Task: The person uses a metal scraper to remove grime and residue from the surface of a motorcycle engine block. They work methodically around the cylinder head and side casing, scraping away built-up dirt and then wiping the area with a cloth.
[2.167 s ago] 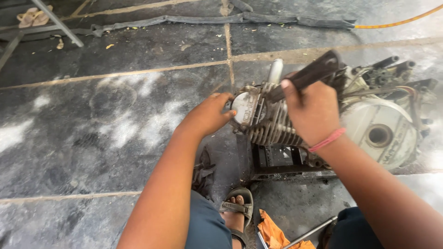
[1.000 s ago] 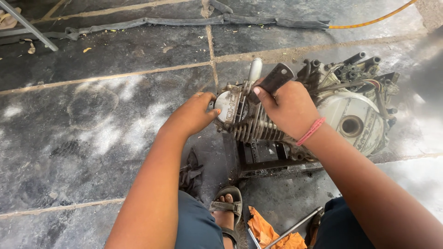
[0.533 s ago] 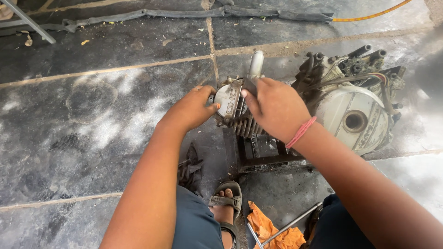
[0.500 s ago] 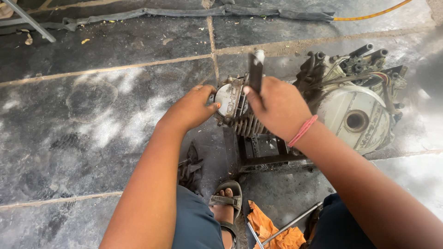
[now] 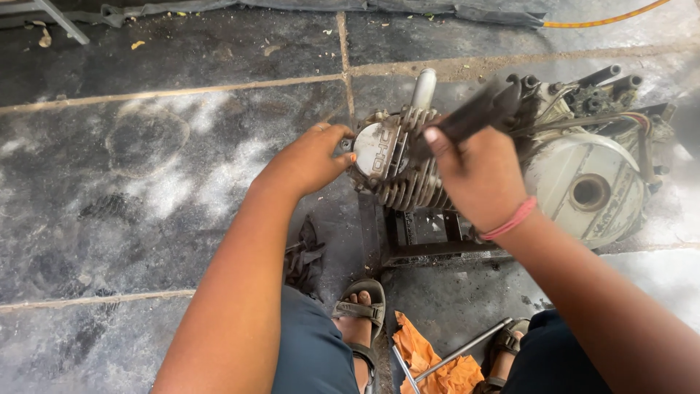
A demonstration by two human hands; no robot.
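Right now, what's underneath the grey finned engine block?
The grey finned engine block sits on a black metal frame stand on the dark stone floor. The right hand covers where block and stand meet.

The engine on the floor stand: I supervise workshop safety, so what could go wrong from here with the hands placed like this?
1. The left hand presses on the round cover of the engine, close to where the right hand swings a dark tool; a slip could strike the fingers.
2. The cooling fins look sharp beside bare knuckles.
3. Sandalled toes sit just below the stand, exposed if something drops.
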